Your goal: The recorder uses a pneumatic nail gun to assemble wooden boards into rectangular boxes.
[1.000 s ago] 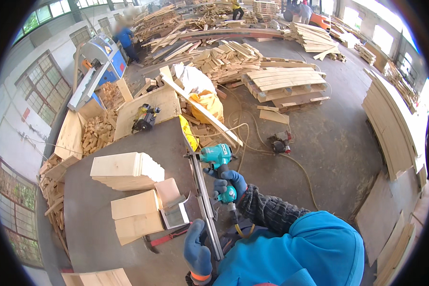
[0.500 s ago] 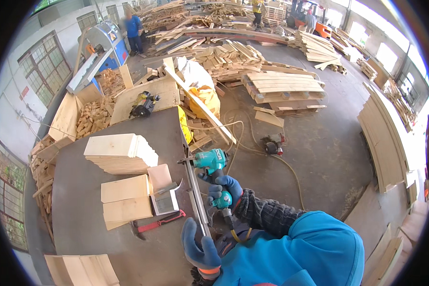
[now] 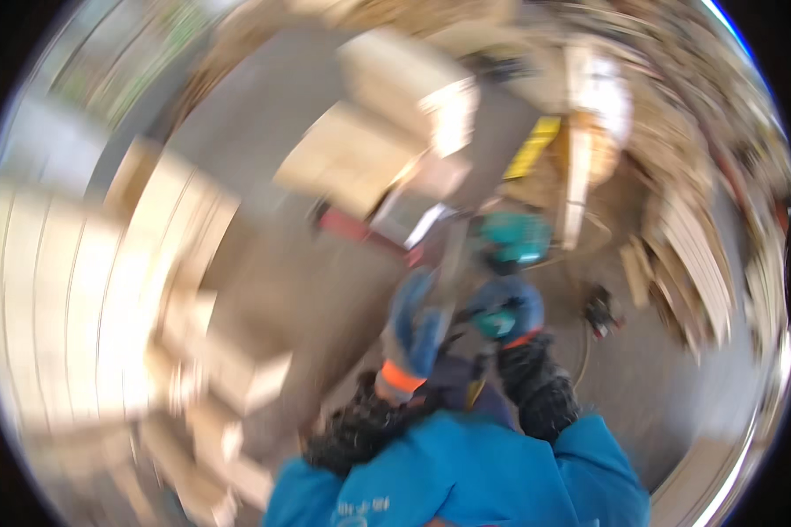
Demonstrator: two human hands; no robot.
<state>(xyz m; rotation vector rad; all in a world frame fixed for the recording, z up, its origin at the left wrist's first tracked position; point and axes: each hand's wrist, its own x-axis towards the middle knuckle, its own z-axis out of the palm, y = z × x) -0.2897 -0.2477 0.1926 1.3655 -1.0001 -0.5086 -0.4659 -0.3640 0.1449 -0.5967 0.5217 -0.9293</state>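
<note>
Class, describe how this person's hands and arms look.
The left hand and right hand wear blue gloves with orange wrist bands. Dark sleeves cover the forearms; a bright blue garment covers the upper arms. Blur hides any finer pattern.

1. Blue garment (image 3: 492, 461), near: a short row of small white lettering (image 3: 365, 507) on its left part, with part of a rounded pale mark below; too blurred to read.
2. Teal power tool (image 3: 517, 237), farther off: its housing is smeared, any marking indistinct.
3. Elsewhere, nothing is legible.
</note>
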